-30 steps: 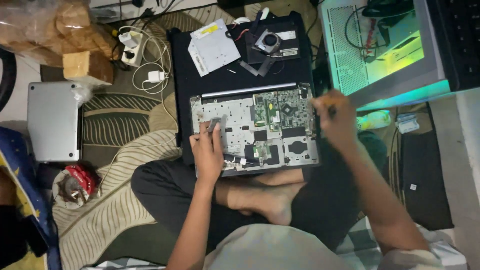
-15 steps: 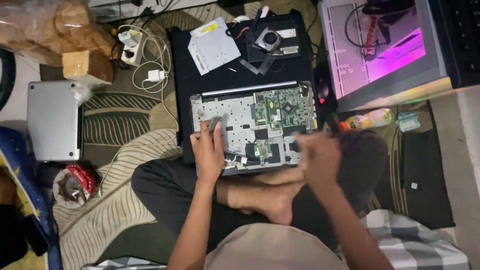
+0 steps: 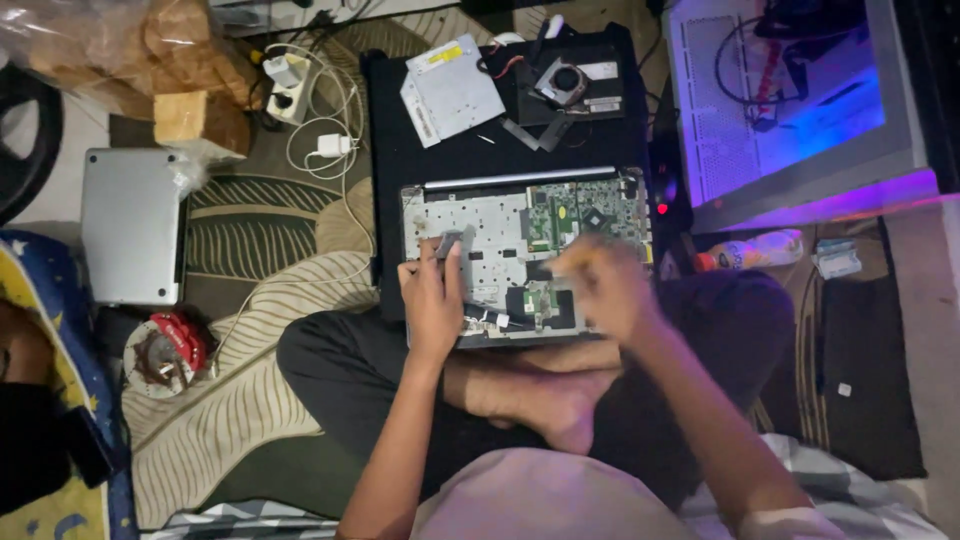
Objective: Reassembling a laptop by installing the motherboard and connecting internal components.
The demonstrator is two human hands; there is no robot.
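An opened laptop base [image 3: 490, 215] lies on a black mat [image 3: 395, 190] in front of my crossed legs, its green circuit board [image 3: 590, 210] exposed at the right. My left hand [image 3: 432, 300] rests flat on the base's left half, fingertips touching a small grey part [image 3: 447, 243]. My right hand [image 3: 605, 285] is blurred over the lower right of the base. A yellowish streak shows near its fingers, but I cannot tell whether it holds anything.
A silver drive [image 3: 452, 90] and a cooling fan [image 3: 562, 80] lie at the mat's far end. A closed silver laptop [image 3: 132, 225], a power strip [image 3: 283, 85] and a white charger [image 3: 335, 145] are on the left. A purple-lit computer case [image 3: 790, 100] and a bottle [image 3: 750, 250] stand on the right.
My right hand has swung from the laptop's right edge down toward my lap and back up over the lower right of the base. The left hand stayed put. The case light turned from green to purple.
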